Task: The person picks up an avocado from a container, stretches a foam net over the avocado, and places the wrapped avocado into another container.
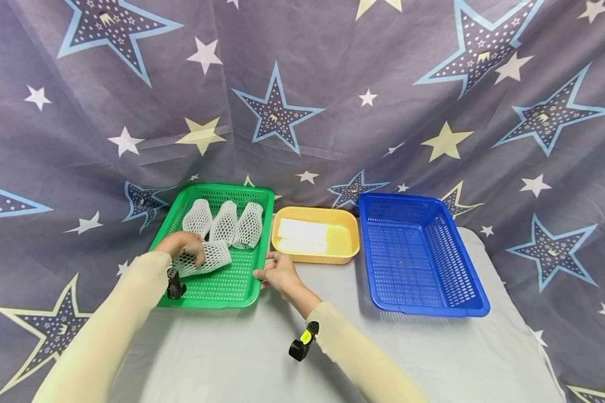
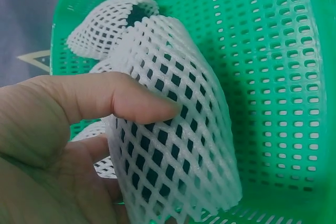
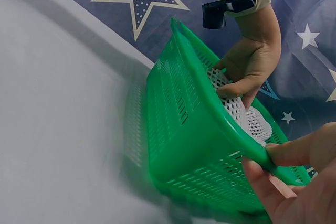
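Observation:
My left hand [image 1: 185, 244] grips a white foam net sleeve [image 1: 215, 256] inside the green basket [image 1: 229, 290]. In the left wrist view the thumb presses across the top of that sleeve, and something dark shows through its mesh. Three more foam net sleeves stand behind it: a left one [image 1: 198, 217], a middle one [image 1: 224, 224] and a right one [image 1: 250, 223]. With my right hand [image 1: 281, 273] I pinch the basket's right rim, thumb on one side and fingers on the other, as the right wrist view shows.
Right of the green basket is a yellow tub [image 1: 345, 238] with bright white flat pieces [image 1: 302, 235] in it. A larger blue basket [image 1: 398, 268] stands farther right. All rest on a pale cloth-covered table [image 1: 222, 358], with a star-patterned curtain [image 1: 282, 162] behind.

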Available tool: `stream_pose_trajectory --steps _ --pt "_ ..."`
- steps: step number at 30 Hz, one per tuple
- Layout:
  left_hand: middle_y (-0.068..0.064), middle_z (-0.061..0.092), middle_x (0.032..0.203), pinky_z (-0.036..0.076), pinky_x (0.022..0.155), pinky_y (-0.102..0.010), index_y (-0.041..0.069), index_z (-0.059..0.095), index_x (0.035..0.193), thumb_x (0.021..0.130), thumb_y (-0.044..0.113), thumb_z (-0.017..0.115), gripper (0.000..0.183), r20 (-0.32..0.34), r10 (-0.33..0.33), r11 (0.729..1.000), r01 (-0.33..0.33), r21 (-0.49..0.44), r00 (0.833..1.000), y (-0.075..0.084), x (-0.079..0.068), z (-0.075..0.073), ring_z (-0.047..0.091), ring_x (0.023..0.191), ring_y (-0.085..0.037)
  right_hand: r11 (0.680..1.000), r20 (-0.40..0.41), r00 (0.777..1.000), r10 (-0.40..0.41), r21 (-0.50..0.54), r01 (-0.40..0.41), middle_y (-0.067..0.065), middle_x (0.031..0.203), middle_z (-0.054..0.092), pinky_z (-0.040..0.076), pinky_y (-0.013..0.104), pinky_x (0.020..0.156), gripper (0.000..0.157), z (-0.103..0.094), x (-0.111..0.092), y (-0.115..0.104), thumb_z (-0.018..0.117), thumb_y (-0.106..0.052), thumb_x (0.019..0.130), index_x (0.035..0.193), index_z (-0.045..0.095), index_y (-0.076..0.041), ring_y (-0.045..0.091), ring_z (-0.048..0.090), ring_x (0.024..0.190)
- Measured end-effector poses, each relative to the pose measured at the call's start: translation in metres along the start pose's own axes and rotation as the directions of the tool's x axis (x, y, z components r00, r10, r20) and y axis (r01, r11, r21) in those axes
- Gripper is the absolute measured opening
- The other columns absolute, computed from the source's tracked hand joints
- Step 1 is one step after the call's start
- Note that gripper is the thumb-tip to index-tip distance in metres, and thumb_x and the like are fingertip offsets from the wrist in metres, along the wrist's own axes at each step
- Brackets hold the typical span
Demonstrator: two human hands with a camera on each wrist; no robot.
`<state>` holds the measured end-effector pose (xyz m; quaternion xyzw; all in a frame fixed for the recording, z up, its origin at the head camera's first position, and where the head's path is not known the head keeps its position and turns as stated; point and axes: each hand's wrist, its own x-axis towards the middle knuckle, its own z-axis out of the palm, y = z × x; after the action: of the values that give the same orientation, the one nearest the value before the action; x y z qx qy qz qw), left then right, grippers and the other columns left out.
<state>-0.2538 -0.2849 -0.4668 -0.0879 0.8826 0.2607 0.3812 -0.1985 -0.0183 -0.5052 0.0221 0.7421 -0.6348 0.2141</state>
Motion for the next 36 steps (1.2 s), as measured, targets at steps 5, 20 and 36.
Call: stream_pose_trajectory --steps 5,20,36 --pt "-0.037 0.023 0.156 0.038 0.118 -0.056 -0.012 0.030 0.151 0.080 -0.004 0.068 0.081 -0.040 -0.007 0.999 0.008 0.032 0.999 -0.003 0.007 0.002 0.027 0.146 -0.052 1.000 -0.007 1.000 -0.004 -0.001 0.004 0.003 0.076 0.058 0.059 0.026 0.057 0.056 0.001 -0.001 -0.001 0.075 0.004 0.088 0.139 0.052 0.007 0.009 0.058 0.060" --pt "-0.022 0.057 0.102 0.046 0.068 -0.037 -0.003 0.059 0.103 0.076 -0.002 0.072 0.030 -0.289 -0.068 0.985 0.110 0.132 0.955 0.004 -0.002 0.006 0.048 0.083 -0.028 1.000 0.009 1.000 -0.030 -0.006 0.030 0.007 0.081 0.064 0.064 0.040 0.071 0.056 0.000 -0.003 -0.001 0.073 0.004 0.089 0.141 0.051 0.008 0.010 0.061 0.062" --pt "-0.014 0.041 0.086 0.037 0.061 -0.032 0.003 0.048 0.088 0.082 0.007 0.072 0.024 -0.373 -0.206 0.967 0.246 0.060 0.905 0.005 0.005 0.008 0.041 0.072 -0.024 1.000 -0.004 1.000 0.019 -0.009 -0.019 0.008 0.085 0.069 0.063 0.034 0.067 0.034 0.002 0.000 0.001 0.074 0.001 0.090 0.122 0.061 0.006 0.009 0.062 0.061"
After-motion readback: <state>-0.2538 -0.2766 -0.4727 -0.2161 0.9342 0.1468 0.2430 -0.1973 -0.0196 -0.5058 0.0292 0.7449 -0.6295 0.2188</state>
